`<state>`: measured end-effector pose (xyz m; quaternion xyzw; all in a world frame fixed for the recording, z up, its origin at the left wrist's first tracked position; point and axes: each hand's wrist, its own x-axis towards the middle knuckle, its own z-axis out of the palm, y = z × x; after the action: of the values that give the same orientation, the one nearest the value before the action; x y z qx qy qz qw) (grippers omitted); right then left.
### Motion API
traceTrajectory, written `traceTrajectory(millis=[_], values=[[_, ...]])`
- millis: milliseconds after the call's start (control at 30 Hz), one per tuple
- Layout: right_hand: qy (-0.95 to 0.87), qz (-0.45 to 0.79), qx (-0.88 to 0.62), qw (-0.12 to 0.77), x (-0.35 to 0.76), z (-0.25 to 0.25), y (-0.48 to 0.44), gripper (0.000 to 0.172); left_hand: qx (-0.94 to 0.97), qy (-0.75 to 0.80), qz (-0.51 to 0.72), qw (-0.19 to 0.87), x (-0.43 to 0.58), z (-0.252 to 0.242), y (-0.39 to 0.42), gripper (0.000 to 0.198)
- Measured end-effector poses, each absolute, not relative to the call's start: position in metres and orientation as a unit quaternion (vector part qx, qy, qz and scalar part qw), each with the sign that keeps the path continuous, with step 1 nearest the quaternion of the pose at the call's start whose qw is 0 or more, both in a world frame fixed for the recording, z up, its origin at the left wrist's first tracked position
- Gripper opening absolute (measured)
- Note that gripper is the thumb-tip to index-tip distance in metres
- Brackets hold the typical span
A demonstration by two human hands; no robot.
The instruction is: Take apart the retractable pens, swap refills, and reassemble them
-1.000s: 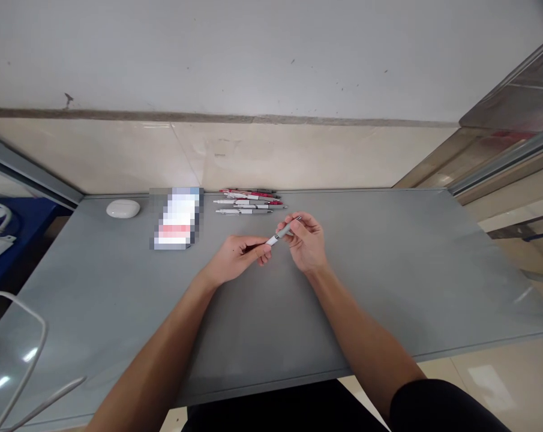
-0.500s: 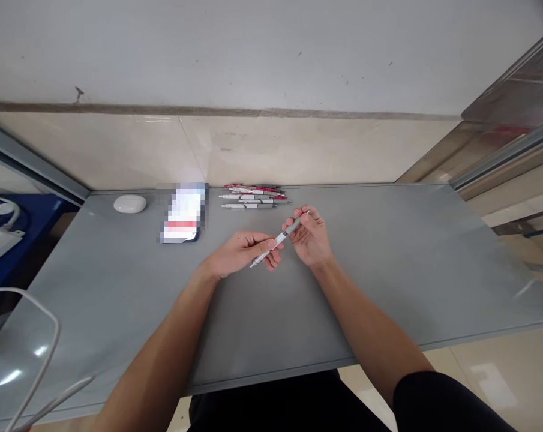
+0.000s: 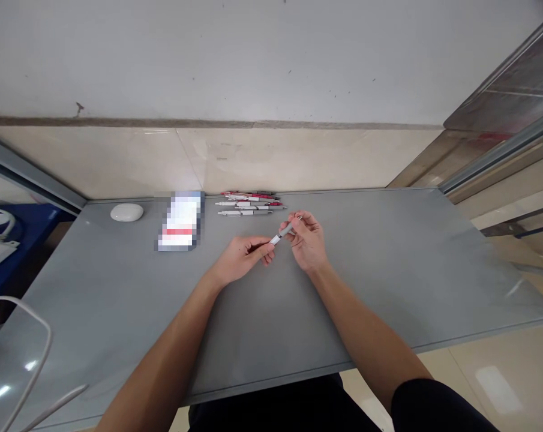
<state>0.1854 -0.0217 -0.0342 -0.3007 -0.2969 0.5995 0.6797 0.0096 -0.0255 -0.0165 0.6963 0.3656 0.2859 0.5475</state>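
Note:
Both hands hold one white and grey pen (image 3: 276,239) above the middle of the grey table (image 3: 271,324). My left hand (image 3: 243,258) is closed on its white lower-left part, and its fingers hide that end. My right hand (image 3: 308,240) pinches the grey upper-right part near the tip. The pen slants up to the right. Behind my hands, near the wall, lies a loose group of several pens (image 3: 248,204), some red and some white and silver, pointing roughly left to right.
A phone with a blurred bright screen (image 3: 179,221) lies left of the pens. Farther left is a white rounded case (image 3: 126,212). A white cable (image 3: 46,348) loops at the lower left. The wall (image 3: 298,159) borders the table's back edge.
My left hand has slid along the pen and now covers its lower-left end. Both hands have shifted slightly left in view. The camera view has tilted a little, so the table objects appear lower.

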Motion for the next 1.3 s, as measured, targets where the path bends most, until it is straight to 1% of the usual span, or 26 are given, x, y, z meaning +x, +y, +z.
traceTrajectory(millis=[200,300,367,467,633,700,767,933,1033,1133,1300], values=[[-0.312,0.630,-0.284,0.652,0.191,-0.035,-0.022,0.016,0.660,0.330,0.254,0.624,0.008,-0.007,-0.026,0.031],[-0.309,0.635,-0.279,0.651,0.191,-0.035,-0.023,0.014,0.624,0.329,0.234,0.669,0.009,-0.003,-0.026,0.031],[-0.303,0.636,-0.275,0.654,0.190,-0.034,-0.023,0.015,0.614,0.329,0.228,0.681,0.009,-0.002,-0.026,0.031],[-0.297,0.624,-0.282,0.665,0.186,-0.034,-0.022,0.015,0.631,0.333,0.245,0.656,0.011,-0.006,-0.026,0.029],[-0.266,0.565,-0.344,0.702,0.180,-0.033,-0.021,0.019,0.682,0.395,0.313,0.531,0.014,-0.021,-0.026,0.026],[-0.263,0.558,-0.354,0.703,0.179,-0.032,-0.021,0.019,0.689,0.402,0.315,0.515,0.014,-0.025,-0.026,0.027],[-0.273,0.566,-0.346,0.697,0.180,-0.032,-0.022,0.017,0.687,0.392,0.306,0.530,0.013,-0.024,-0.025,0.028],[-0.309,0.593,-0.319,0.671,0.186,-0.032,-0.023,0.019,0.672,0.352,0.269,0.593,0.008,-0.013,-0.025,0.031],[-0.314,0.611,-0.306,0.659,0.188,-0.034,-0.023,0.013,0.641,0.336,0.234,0.649,0.007,-0.005,-0.027,0.032],[-0.301,0.639,-0.279,0.650,0.188,-0.034,-0.024,0.015,0.602,0.328,0.204,0.699,0.007,-0.001,-0.029,0.033],[-0.294,0.665,-0.243,0.643,0.187,-0.036,-0.025,0.017,0.577,0.325,0.205,0.721,0.007,-0.003,-0.030,0.033]])
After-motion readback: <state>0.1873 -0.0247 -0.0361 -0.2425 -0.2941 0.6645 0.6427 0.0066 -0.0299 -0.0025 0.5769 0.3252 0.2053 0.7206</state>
